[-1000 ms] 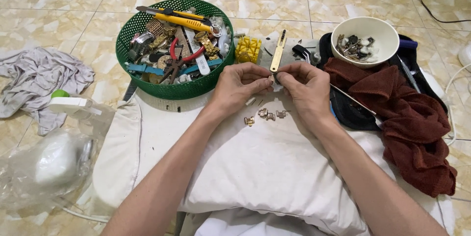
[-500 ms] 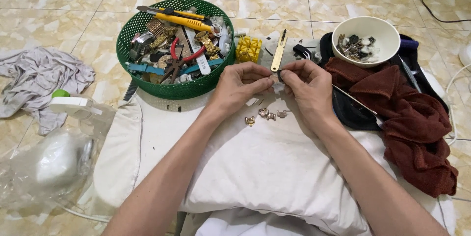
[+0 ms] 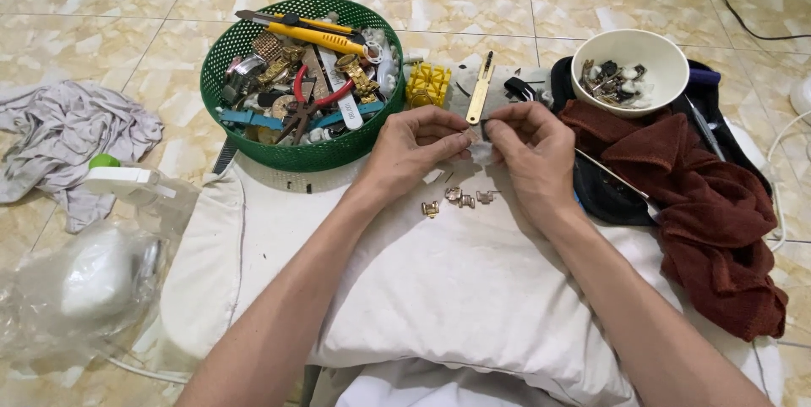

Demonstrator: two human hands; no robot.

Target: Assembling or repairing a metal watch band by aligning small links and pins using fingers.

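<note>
From here I see the white pillow [image 3: 439, 289] under both hands, where it was a second ago. The left hand [image 3: 414, 149] and right hand [image 3: 528, 149] have barely shifted, fingertips pinched together on a small white scrap [image 3: 481, 152] (what's inside I cannot tell). The metal links [image 3: 460, 198] lie just below, unmoved.

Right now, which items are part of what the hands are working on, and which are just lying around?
In use:
left hand and right hand, pinching a small white piece between them
loose metal links on the white pillow

Lying about:
green basket of tools
white bowl of small parts
maroon cloth
grey cloth
yellow block
</note>
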